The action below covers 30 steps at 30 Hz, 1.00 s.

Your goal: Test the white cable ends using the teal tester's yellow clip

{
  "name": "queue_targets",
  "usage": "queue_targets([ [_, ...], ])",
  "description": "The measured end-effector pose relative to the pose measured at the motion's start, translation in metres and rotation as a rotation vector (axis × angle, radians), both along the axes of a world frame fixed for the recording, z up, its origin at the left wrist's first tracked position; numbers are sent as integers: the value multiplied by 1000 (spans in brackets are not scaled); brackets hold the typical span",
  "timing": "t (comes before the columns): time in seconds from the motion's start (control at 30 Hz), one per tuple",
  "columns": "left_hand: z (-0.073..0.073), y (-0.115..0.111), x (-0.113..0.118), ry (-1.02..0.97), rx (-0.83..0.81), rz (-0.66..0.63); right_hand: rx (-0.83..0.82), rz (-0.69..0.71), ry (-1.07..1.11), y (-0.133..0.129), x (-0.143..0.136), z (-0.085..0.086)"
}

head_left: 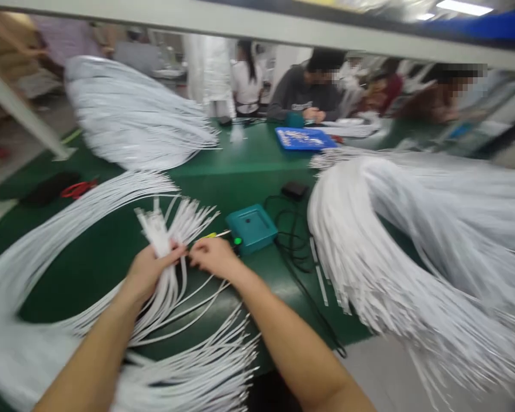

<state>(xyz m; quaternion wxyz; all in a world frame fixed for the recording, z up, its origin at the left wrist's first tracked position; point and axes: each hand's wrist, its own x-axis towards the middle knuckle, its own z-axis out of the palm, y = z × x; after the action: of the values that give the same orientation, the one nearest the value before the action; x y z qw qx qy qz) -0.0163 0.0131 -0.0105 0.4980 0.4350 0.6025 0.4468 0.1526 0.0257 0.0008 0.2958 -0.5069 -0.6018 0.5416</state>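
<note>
My left hand (148, 269) is closed around a bundle of white cables (167, 280), a little below their ends, which fan out upward. Just right of it, my right hand (214, 256) has its fingertips pinched together close to the bundle; whatever they hold is too small or blurred to make out. Behind the right hand, a thin yellow-handled tool (210, 235) is partly hidden. A teal box (261, 229) sits beyond that hand, with a lit green button (237, 241) at its near left corner. More cable ends (223, 355) spread over the table below my hands.
Large piles of white cables lie at the right (369, 246) and back left (133, 114). A black cord (300, 286) runs beside the teal box. Red-handled scissors (78, 189) lie at left, a blue tray (304, 139) at the back. Several people work beyond, under a shelf beam (257, 34).
</note>
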Motion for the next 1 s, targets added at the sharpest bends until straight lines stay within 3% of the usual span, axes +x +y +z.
queue_targets([
  [0.1, 3, 3, 5, -73, -8, -20, 42, -82, 128, 15, 0, -7],
  [0.23, 5, 2, 6, -130, 16, -109, 80, -58, 176, 18, -7, -11],
  [0.43, 6, -1, 4, -124, 23, -233, 35, -197, 296, 12, -11, 1],
  [0.73, 2, 0, 2, -129, 17, -226, -90, -269, 506, 10, -12, 10],
  [0.83, 3, -1, 3, -111, 26, -210, -107, -228, 420, 9, -11, 9],
  [1.0, 5, 0, 4, -68, 46, -222, 70, -197, 126, 9, -15, -1],
])
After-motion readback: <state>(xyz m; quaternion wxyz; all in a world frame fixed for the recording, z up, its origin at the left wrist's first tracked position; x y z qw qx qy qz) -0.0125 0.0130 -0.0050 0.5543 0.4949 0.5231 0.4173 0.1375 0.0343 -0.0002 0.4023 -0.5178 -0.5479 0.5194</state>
